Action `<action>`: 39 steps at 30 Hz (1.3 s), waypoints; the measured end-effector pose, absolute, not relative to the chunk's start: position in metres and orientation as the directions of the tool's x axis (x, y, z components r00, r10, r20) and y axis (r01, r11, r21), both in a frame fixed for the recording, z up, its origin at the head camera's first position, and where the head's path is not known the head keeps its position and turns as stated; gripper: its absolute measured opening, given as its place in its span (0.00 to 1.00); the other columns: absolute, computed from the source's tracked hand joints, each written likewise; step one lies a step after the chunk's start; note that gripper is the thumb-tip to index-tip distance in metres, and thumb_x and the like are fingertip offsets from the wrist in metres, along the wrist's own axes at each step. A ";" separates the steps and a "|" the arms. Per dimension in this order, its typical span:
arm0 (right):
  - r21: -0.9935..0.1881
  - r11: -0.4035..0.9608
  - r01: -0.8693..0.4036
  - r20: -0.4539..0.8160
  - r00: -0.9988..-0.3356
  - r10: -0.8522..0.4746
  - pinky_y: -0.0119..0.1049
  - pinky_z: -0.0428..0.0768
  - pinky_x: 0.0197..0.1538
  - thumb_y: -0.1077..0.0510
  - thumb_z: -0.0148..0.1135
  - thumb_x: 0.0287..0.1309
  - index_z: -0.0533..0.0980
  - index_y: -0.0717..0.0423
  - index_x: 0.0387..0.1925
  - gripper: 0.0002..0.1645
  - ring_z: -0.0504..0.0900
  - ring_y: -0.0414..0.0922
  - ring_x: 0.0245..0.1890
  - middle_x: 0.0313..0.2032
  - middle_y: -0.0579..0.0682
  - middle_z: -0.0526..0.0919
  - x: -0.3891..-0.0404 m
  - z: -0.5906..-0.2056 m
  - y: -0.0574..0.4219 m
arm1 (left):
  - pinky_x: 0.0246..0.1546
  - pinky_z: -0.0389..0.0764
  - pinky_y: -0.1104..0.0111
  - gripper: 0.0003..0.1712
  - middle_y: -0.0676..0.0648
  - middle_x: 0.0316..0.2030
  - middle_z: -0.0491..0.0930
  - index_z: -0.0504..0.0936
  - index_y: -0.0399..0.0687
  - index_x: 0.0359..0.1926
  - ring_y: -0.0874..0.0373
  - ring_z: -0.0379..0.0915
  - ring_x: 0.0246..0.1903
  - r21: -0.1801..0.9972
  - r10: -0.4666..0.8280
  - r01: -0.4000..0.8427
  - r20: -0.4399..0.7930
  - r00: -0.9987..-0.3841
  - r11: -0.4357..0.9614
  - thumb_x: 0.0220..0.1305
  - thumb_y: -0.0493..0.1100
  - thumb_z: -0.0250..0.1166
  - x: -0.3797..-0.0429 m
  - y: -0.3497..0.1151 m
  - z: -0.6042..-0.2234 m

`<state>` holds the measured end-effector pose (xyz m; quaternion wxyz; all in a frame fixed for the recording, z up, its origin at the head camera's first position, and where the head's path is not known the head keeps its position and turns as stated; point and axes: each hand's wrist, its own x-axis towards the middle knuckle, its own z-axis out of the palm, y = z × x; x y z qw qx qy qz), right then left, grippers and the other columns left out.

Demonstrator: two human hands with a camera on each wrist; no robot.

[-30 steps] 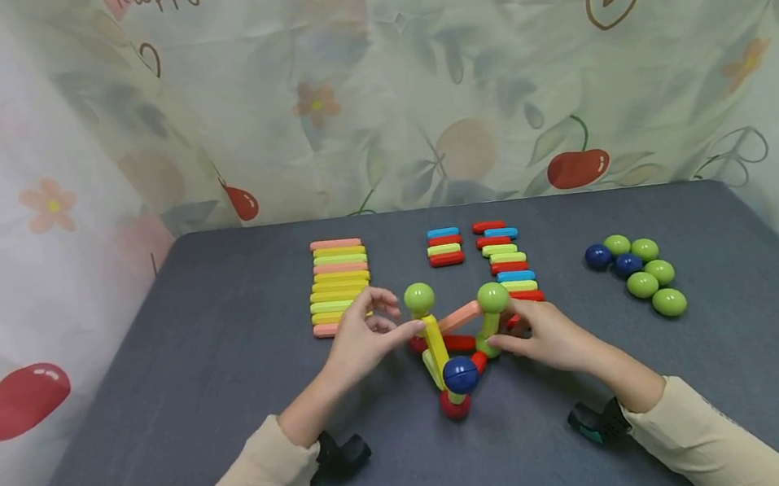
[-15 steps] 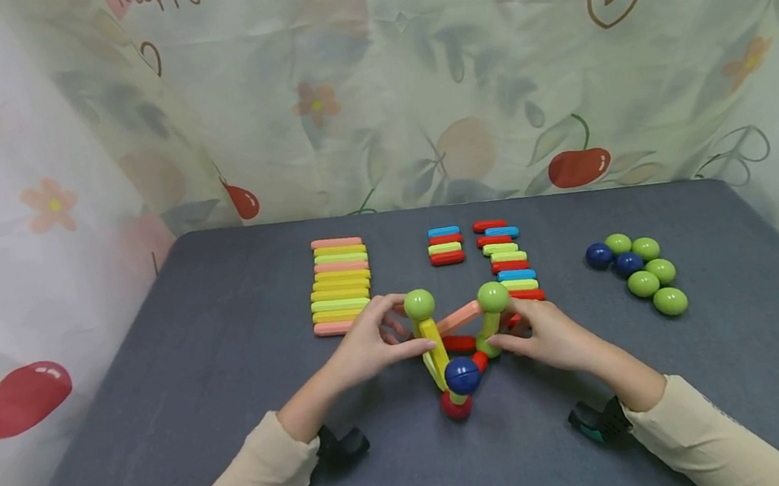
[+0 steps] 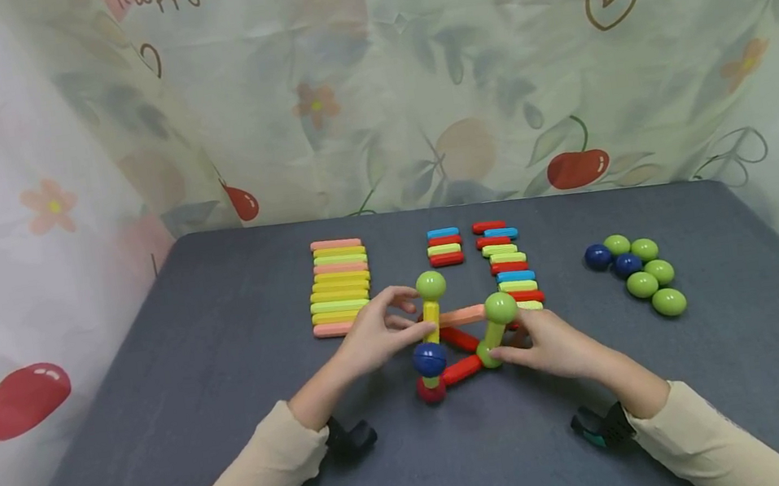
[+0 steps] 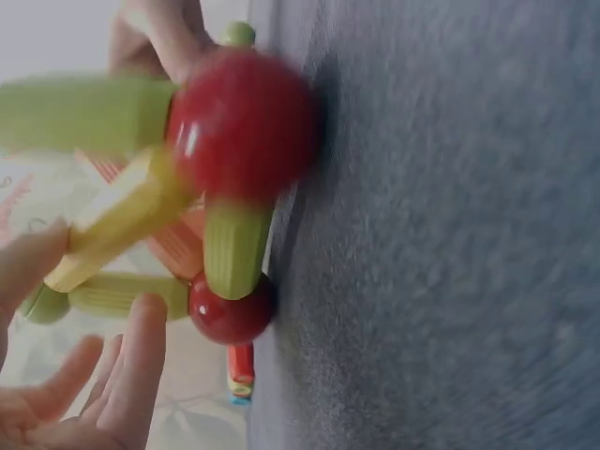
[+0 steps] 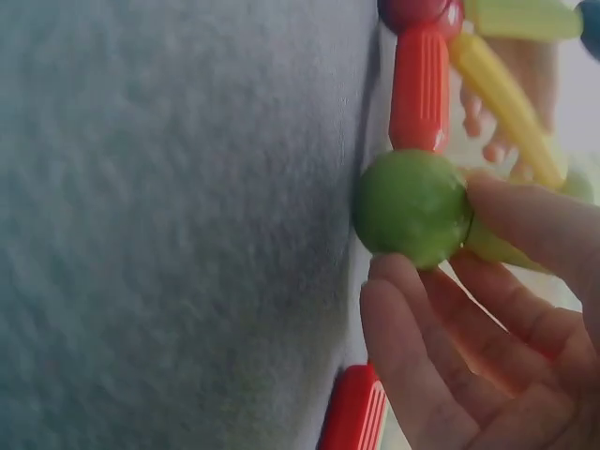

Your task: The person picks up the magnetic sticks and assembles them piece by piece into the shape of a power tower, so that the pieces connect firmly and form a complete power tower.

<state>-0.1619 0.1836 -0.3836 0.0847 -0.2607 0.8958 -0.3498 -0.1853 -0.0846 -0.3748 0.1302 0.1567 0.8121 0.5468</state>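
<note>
A frame of coloured sticks and balls stands between both hands in the head view. A blue ball (image 3: pixel 430 359) sits above a red ball (image 3: pixel 431 390) at its near corner; green balls top two other uprights. My left hand (image 3: pixel 375 331) is at its left side. In the left wrist view the thumb touches the end of a slanting yellow stick (image 4: pixel 122 220); the other fingers spread beside a pale green stick (image 4: pixel 127 295). My right hand (image 3: pixel 557 340) grips the lower green ball (image 5: pixel 412 208), thumb on one side and fingers on the other, in the right wrist view.
Behind the left hand lies a column of long yellow, pink and green sticks (image 3: pixel 340 285). Shorter sticks lie in two groups, a small one (image 3: pixel 445 249) and a longer column (image 3: pixel 509 267). Several loose green and blue balls (image 3: pixel 659 271) rest at the right. A patterned curtain (image 3: pixel 407 93) hangs behind the table.
The frame has turned: its blue ball and near red ball shifted left and slightly away, its left green ball right and up. The left hand moved slightly right; the right hand kept its grip.
</note>
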 end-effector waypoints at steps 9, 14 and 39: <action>-0.746 0.514 -0.423 -0.026 -0.753 -0.657 0.30 0.81 0.40 0.53 0.67 0.59 0.77 0.59 0.45 0.17 0.81 0.37 0.35 0.38 0.47 0.84 -0.154 -0.382 0.175 | 0.43 0.80 0.64 0.18 0.44 0.41 0.80 0.80 0.40 0.49 0.53 0.76 0.40 0.869 0.351 0.164 -0.011 -0.936 0.466 0.63 0.45 0.67 -0.204 -0.106 -0.376; -0.749 0.513 -0.419 -0.044 -0.741 -0.670 0.30 0.81 0.39 0.53 0.66 0.59 0.77 0.58 0.43 0.15 0.81 0.37 0.35 0.37 0.46 0.83 -0.153 -0.382 0.173 | 0.44 0.81 0.61 0.12 0.44 0.38 0.83 0.84 0.40 0.43 0.53 0.77 0.39 0.725 0.369 0.255 0.002 -0.929 0.639 0.60 0.41 0.69 -0.209 -0.135 -0.373; -0.743 0.513 -0.430 -0.039 -0.738 -0.674 0.30 0.81 0.38 0.53 0.66 0.59 0.77 0.59 0.43 0.15 0.81 0.36 0.34 0.36 0.47 0.84 -0.157 -0.385 0.172 | 0.46 0.81 0.64 0.14 0.40 0.45 0.79 0.74 0.37 0.47 0.53 0.79 0.41 0.817 0.284 0.428 0.336 -0.898 0.386 0.61 0.34 0.66 -0.182 -0.146 -0.314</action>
